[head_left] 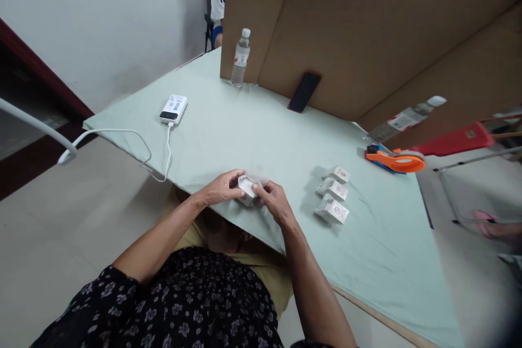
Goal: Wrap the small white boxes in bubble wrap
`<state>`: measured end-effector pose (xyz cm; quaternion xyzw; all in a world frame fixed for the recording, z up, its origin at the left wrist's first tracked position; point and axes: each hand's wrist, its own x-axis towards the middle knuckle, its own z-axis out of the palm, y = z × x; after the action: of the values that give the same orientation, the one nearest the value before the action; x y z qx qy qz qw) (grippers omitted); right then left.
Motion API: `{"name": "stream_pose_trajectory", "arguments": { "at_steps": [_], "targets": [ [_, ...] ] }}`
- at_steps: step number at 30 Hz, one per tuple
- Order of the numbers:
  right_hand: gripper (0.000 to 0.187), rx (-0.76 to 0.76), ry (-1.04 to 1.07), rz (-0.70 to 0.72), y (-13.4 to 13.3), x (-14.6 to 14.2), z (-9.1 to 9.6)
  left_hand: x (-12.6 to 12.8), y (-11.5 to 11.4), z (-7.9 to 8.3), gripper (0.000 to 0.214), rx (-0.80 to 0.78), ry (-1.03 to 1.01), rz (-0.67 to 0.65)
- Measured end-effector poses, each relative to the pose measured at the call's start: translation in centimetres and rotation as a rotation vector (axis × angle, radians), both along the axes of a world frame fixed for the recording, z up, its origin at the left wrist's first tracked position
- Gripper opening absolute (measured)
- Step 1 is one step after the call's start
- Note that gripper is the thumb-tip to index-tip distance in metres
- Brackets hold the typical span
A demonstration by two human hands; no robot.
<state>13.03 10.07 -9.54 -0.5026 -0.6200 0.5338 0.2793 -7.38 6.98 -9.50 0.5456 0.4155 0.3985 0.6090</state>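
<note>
Both of my hands meet at the near edge of the pale green table (253, 136). My left hand (222, 187) and my right hand (274, 199) are closed together on a small white packet (247, 186) in clear wrapping. Part of the packet is hidden by my fingers. To the right of my right hand lie three similar small white packets with red print (333, 196), lined up in a short row on the table.
A white power bank (173, 109) with a cable lies at the left. A water bottle (240, 57), a dark phone (304, 92) and a large cardboard box (367, 32) stand at the back. An orange tape dispenser (395, 161) and a lying bottle (403, 118) are at the right. A person sits behind the box.
</note>
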Motion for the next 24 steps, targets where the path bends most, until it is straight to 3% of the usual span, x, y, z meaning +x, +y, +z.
{"name": "stream_pose_trajectory", "arguments": {
  "at_steps": [4,11,15,20,24],
  "targets": [
    [0.037,0.191,-0.001,-0.003,0.4,0.2,0.1,0.7,0.3,-0.1,0.075,-0.047,0.025,0.081],
    [0.049,0.117,0.119,0.004,-0.1,0.2,-0.2,1.4,0.5,0.9,0.084,-0.055,0.102,0.120],
    [0.043,0.097,0.144,-0.005,0.7,0.0,0.1,1.8,0.5,0.5,0.084,0.031,0.159,0.177],
    [0.039,0.018,0.220,-0.102,3.3,-1.7,0.9,1.9,0.6,0.4,0.083,0.016,0.126,0.174],
    [0.025,0.121,0.246,-0.092,3.3,-2.5,1.2,1.9,0.8,0.6,0.079,-0.008,0.070,0.143]
  ]
}}
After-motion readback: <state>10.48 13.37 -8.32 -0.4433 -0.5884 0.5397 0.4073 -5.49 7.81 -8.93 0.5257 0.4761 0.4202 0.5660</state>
